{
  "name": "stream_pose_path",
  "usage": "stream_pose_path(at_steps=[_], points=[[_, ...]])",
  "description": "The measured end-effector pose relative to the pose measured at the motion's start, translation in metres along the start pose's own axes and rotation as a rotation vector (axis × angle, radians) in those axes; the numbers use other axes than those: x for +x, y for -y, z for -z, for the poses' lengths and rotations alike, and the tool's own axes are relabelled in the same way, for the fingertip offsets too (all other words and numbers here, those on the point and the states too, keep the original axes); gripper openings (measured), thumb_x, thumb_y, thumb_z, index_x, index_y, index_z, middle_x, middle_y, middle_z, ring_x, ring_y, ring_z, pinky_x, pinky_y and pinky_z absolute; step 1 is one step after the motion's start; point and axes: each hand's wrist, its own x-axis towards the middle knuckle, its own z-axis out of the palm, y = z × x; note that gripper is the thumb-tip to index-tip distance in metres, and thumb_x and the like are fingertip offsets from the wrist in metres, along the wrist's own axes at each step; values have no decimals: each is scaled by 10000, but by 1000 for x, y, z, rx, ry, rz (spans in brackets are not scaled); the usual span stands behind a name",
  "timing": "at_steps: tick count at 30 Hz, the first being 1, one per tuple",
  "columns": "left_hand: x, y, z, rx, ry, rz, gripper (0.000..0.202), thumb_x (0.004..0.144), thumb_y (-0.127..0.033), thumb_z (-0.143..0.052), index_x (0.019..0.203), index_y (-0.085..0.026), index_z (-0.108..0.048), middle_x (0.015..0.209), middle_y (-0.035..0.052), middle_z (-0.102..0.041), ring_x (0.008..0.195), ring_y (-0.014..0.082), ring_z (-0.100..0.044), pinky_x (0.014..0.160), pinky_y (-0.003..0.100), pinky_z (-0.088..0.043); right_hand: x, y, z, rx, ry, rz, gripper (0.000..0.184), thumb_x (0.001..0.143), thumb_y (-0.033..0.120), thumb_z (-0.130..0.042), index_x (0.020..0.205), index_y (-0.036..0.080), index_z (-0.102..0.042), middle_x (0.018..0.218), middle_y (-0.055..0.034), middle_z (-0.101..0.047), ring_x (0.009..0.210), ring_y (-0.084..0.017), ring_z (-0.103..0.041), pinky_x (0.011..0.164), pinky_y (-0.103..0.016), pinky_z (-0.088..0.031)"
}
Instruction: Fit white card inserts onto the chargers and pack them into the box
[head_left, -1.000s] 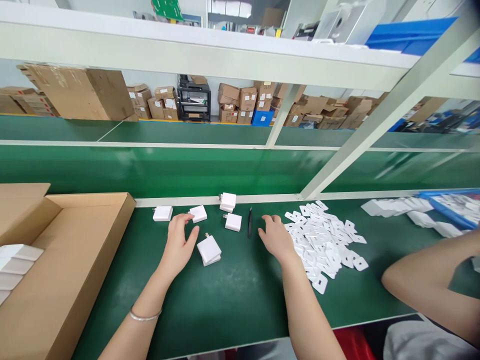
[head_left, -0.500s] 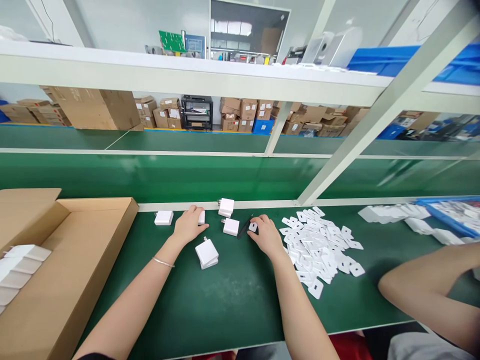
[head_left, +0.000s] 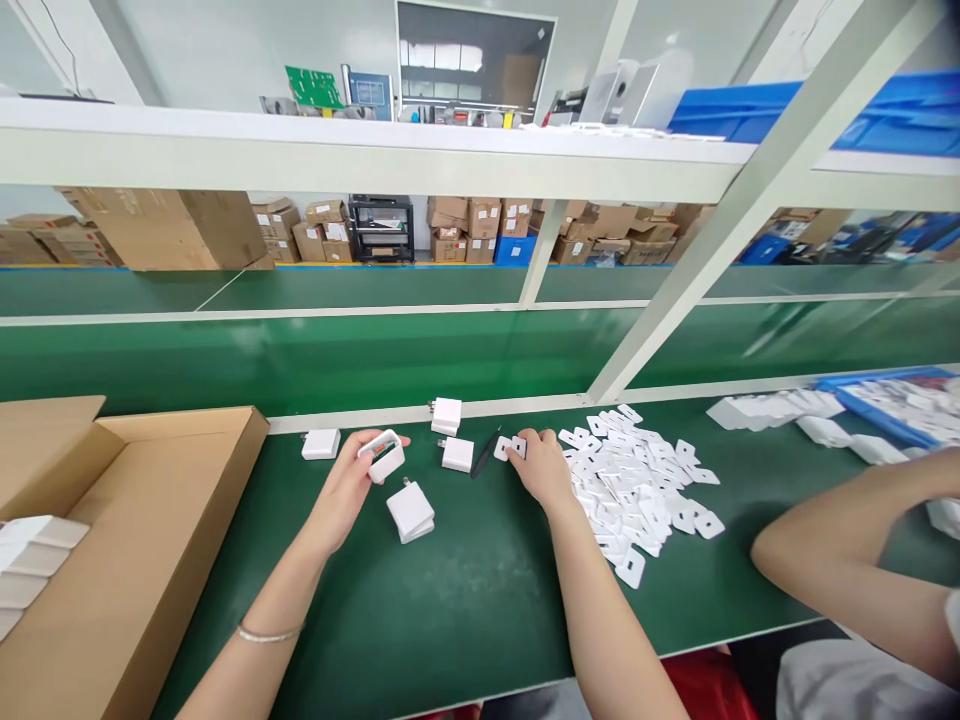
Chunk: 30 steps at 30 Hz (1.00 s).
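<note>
My left hand is closed round a white charger block, lifted a little off the green bench. Just below it lies a pair of stacked white chargers. My right hand pinches small white stickers at the left edge of a heap of white stickers. Black tweezers lie right beside those fingers. Other white chargers rest at the back: one on the left, one in the middle, and a stacked pair by the rail.
An open cardboard box with white chargers in it stands at the left. Another person's arm reaches in from the right, near more white parts and a blue tray. White frame posts rise behind the bench.
My left hand picked up the charger it was covering and drew it towards me. My right hand went from the bench to the tweezers, taking up stickers.
</note>
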Motion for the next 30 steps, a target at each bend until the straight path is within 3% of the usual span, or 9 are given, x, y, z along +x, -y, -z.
stream_pose_path(at_steps=[5,9,12,14,16,18,20,25,30], points=[[-22,2,-8,-78,14,-88,372,1036,-492,-441,1191,-184,-579,1285,140,-638,1037,221,-586,803,288,-442,3,-7,1,40,28,15,406,938,154,-543,1326,214,-646,1199,-132,-555,1053,-257,-617,876,-340,-447],[-27,13,-7,-32,13,-165,410,1058,-471,-381,1218,-177,-618,1255,140,-621,1090,244,-583,875,319,-459,6,-11,2,96,-5,-9,470,880,106,-577,1345,161,-615,1108,-127,-590,956,-235,-631,800,-327,-454],[-30,19,-7,-4,32,-189,427,1066,-466,-338,1224,-186,-619,1241,132,-597,1121,257,-566,931,344,-450,6,-7,5,141,-52,13,402,860,72,-557,1243,154,-645,1063,-103,-603,904,-207,-621,792,-322,-464],[-31,19,-8,8,56,-185,433,1071,-469,-304,1221,-200,-609,1231,118,-577,1118,251,-554,941,341,-439,1,3,8,275,-104,57,348,894,114,-545,1232,160,-615,1043,-86,-619,888,-183,-621,799,-312,-489],[-32,19,-9,33,86,-174,439,1071,-480,-280,1233,-214,-589,1235,107,-554,1111,246,-544,939,337,-432,-10,20,12,637,-131,155,316,919,214,-590,1232,173,-573,1032,-76,-648,887,-172,-637,783,-300,-519],[-33,17,-10,89,118,-170,452,1068,-503,-269,1254,-221,-568,1245,108,-536,1110,249,-538,940,343,-429,-28,43,15,1103,-67,290,310,887,313,-690,1152,191,-582,1015,-72,-683,881,-174,-657,731,-288,-534],[-34,16,-10,167,137,-179,465,1065,-524,-264,1274,-223,-550,1250,113,-530,1108,255,-538,954,360,-426,-50,66,14,1332,43,376,266,855,336,-753,1041,199,-621,964,-55,-702,831,-157,-655,674,-260,-521],[-34,17,-13,394,135,-248,447,1071,-496,-258,1333,-235,-509,1300,127,-514,1182,271,-512,1024,407,-402,-94,104,6,1457,243,387,190,859,316,-776,933,199,-647,919,-41,-726,830,-155,-678,750,-287,-543],[-34,15,-22,553,154,-303,389,1070,-424,-327,1397,-257,-456,1353,126,-486,1255,272,-475,1058,422,-387,-109,110,4,1366,153,388,130,897,309,-733,939,207,-664,944,-51,-722,849,-169,-655,734,-298,-513]])
